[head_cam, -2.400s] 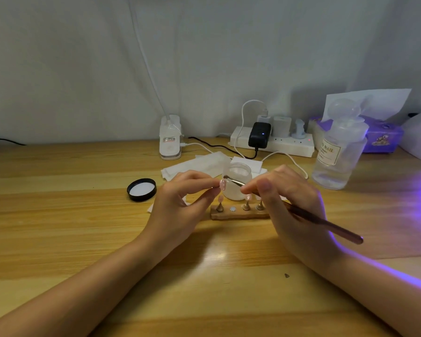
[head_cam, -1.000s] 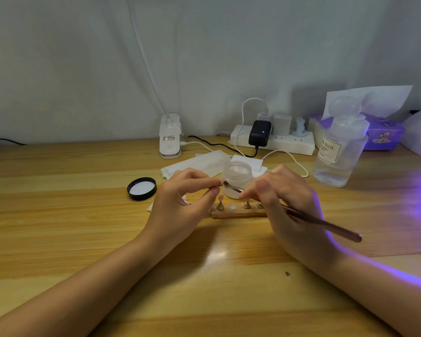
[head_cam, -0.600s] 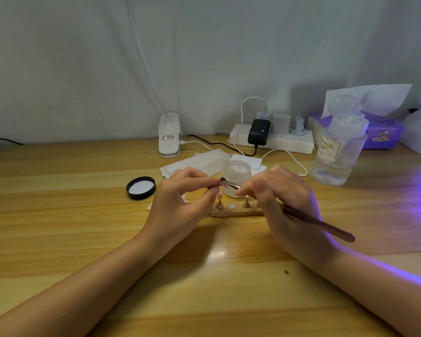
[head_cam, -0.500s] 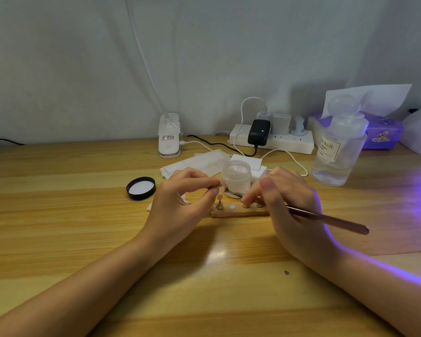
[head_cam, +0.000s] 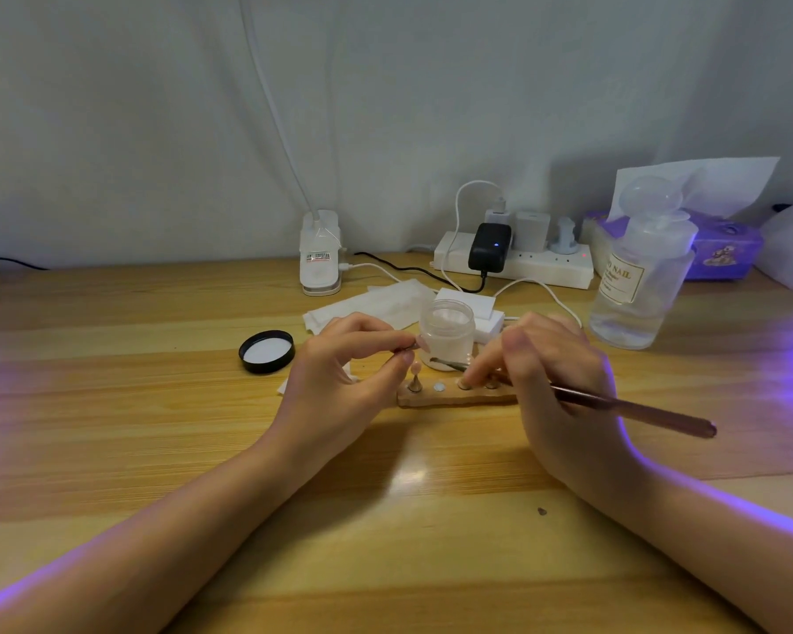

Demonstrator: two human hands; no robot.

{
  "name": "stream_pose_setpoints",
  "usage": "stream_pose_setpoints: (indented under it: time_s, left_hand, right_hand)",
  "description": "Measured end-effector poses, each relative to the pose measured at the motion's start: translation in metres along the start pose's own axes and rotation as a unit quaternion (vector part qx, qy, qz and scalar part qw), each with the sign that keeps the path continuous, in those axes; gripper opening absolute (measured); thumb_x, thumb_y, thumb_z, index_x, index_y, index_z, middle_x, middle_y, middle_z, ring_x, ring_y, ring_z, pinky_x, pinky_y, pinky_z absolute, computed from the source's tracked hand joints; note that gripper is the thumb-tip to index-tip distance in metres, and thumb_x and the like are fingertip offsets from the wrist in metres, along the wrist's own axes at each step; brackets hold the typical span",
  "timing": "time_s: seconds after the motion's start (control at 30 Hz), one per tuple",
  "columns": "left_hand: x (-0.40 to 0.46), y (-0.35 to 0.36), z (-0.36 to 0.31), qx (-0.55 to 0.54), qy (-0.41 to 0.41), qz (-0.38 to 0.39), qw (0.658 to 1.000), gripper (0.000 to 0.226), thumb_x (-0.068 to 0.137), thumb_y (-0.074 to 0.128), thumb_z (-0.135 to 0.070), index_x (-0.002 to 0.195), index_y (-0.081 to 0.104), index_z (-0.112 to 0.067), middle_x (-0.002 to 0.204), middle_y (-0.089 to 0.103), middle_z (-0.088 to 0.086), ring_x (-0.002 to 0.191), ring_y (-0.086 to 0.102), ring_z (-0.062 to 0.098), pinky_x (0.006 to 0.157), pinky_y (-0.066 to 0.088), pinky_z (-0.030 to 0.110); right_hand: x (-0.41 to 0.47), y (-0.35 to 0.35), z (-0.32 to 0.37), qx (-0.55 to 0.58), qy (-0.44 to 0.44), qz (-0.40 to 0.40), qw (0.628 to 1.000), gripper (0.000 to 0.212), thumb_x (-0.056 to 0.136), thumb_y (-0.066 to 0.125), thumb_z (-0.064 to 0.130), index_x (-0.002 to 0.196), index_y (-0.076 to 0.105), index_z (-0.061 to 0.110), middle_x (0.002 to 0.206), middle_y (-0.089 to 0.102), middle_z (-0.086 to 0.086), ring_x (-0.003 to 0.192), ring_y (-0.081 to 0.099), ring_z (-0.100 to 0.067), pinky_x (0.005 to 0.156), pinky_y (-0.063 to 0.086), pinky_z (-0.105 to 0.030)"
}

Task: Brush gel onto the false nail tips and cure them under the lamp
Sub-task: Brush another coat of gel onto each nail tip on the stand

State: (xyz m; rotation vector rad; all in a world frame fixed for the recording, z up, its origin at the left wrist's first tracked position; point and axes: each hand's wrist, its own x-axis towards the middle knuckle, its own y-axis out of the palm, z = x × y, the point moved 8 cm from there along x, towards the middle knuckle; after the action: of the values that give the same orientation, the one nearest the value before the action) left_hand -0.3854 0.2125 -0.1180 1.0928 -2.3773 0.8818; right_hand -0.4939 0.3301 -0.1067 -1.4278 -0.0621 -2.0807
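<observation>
My left hand [head_cam: 339,377] pinches a small stand with a pale pink false nail tip [head_cam: 422,344] between thumb and forefinger, just left of the open gel jar [head_cam: 447,332]. My right hand [head_cam: 555,382] grips a brown brush [head_cam: 632,409]; its tip [head_cam: 436,361] points left, low in front of the jar. Below both hands lies a wooden holder [head_cam: 454,396] with another nail tip on a stand [head_cam: 415,375] at its left end and more stands partly hidden by my right fingers.
The jar's black lid [head_cam: 266,352] lies to the left. White wipes [head_cam: 372,304], a power strip [head_cam: 513,263] with cables, a white clip lamp base [head_cam: 320,258], a clear bottle [head_cam: 637,276] and a purple tissue box [head_cam: 724,249] stand behind. Violet light falls from the right.
The brush tip has come off the held nail tip and dropped toward the jar's front. My left hand stays where it was, still pinching the nail tip.
</observation>
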Motion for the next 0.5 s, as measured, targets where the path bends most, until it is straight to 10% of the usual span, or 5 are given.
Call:
stream_pose_setpoints:
  time_s: [0.5]
  left_hand:
    - [0.0,-0.001,-0.001,-0.008,0.003,0.003,1.0,0.018,0.079,0.067,-0.006,0.092,0.072,-0.018,0.088,0.067,-0.002,0.09,0.06,0.017,0.081,0.049,0.035]
  right_hand:
    - [0.002,0.001,-0.001,0.022,0.021,0.004,1.0,0.046,0.097,0.031,0.03,0.072,0.065,0.01,0.066,0.063,0.001,0.071,0.058,-0.01,0.071,0.043,-0.041]
